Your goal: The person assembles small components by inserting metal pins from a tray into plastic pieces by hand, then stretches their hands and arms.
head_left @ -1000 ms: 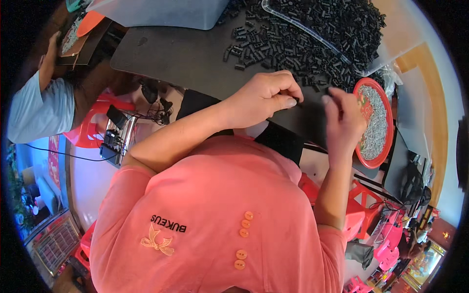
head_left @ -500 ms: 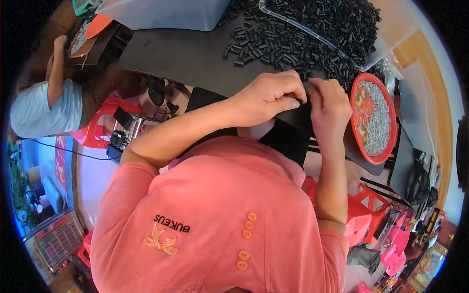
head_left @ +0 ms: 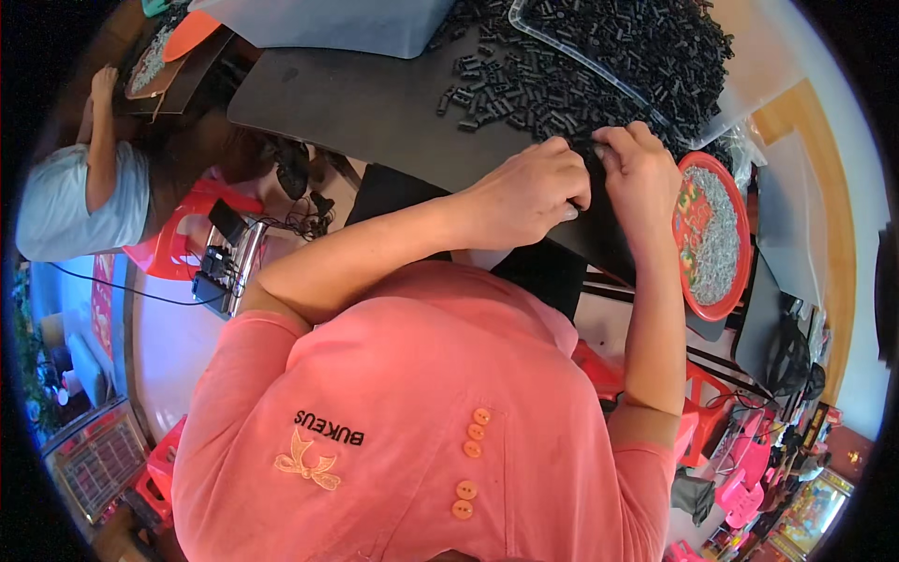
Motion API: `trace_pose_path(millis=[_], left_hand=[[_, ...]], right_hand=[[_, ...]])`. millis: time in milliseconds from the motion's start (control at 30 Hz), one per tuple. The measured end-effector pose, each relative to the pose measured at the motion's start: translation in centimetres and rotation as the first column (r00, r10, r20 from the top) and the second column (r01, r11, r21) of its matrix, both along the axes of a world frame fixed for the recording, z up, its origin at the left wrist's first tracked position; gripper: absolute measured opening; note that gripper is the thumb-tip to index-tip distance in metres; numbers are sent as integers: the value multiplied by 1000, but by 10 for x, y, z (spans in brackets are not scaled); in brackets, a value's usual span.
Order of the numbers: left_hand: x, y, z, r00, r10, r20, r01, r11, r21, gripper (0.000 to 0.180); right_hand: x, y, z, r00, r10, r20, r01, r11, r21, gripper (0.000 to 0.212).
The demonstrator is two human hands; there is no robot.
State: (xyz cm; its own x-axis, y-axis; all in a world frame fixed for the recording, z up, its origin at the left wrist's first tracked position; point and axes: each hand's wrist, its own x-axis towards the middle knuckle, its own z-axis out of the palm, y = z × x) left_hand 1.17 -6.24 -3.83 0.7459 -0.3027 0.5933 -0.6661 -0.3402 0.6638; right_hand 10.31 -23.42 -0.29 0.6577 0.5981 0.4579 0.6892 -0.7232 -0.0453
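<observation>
My left hand [head_left: 536, 192] is closed at the table's near edge, its fingers curled down against the thumb; whatever they hold is hidden. Just right of it, my right hand [head_left: 644, 183] has thumb and forefinger bent together at the near fringe of a heap of small black plastic parts [head_left: 524, 98]. Between those fingertips I cannot make out what is held. Close beside my right wrist lies a red oval tray [head_left: 744, 245] with a patterned bottom, bearing a heap of small shiny silvery pieces [head_left: 714, 239].
A clear plastic bin [head_left: 599, 64] lies tipped, black parts spilling onto the dark table [head_left: 328, 98]. Another translucent bin [head_left: 346, 26] stands at the back left. At far left a person in a light shirt [head_left: 89, 201] works at another table, near a red stool [head_left: 183, 229].
My right hand has moved up and slightly away from my left, toward the black parts. The left hand has turned, its fingers curling further down. The view has shifted slightly.
</observation>
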Motion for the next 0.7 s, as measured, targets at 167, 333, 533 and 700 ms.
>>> trace_pose_path(millis=[167, 333, 533, 700], left_hand=[[1, 0, -2, 998, 4, -58, -4, 1000, -6, 17], [1, -1, -1, 997, 33, -66, -33, 999, -2, 16], [2, -2, -2, 997, 55, -53, -55, 998, -2, 15], [1, -3, 0, 997, 68, -43, -67, 997, 24, 15]], right_hand=[[2, 4, 3, 998, 67, -10, -68, 995, -70, 15], [5, 5, 1, 995, 95, 13, -94, 992, -85, 14], [5, 7, -5, 988, 110, 111, -99, 990, -97, 15], [6, 5, -9, 983, 140, 119, -129, 987, -96, 15]])
